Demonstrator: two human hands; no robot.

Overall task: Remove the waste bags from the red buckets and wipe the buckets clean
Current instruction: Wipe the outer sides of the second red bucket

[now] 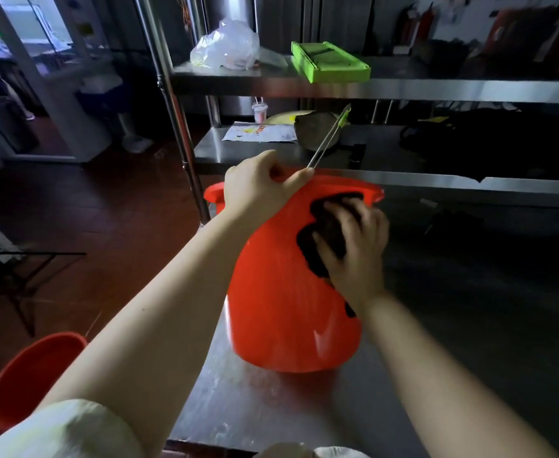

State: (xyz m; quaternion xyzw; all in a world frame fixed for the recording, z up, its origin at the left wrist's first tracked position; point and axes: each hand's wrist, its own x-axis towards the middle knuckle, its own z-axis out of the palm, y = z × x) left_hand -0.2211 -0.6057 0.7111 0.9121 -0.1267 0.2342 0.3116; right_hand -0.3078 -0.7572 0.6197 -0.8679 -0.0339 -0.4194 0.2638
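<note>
A red bucket (278, 292) lies tilted on the steel table (271, 408), its mouth turned away from me toward the shelf. My left hand (258, 190) grips the bucket's far rim. My right hand (354, 246) presses a dark cloth (324, 226) against the bucket's outer wall; the hand is blurred. A second red bucket (30, 378) stands on the floor at the lower left, partly behind my left arm.
A steel shelf rack (404, 90) stands right behind the bucket, with a clear plastic bag (228, 44) and a green box (329, 62) on top. Metal tongs (329, 137), papers and a dark bag lie on the lower shelf. A rack post (179, 127) rises left.
</note>
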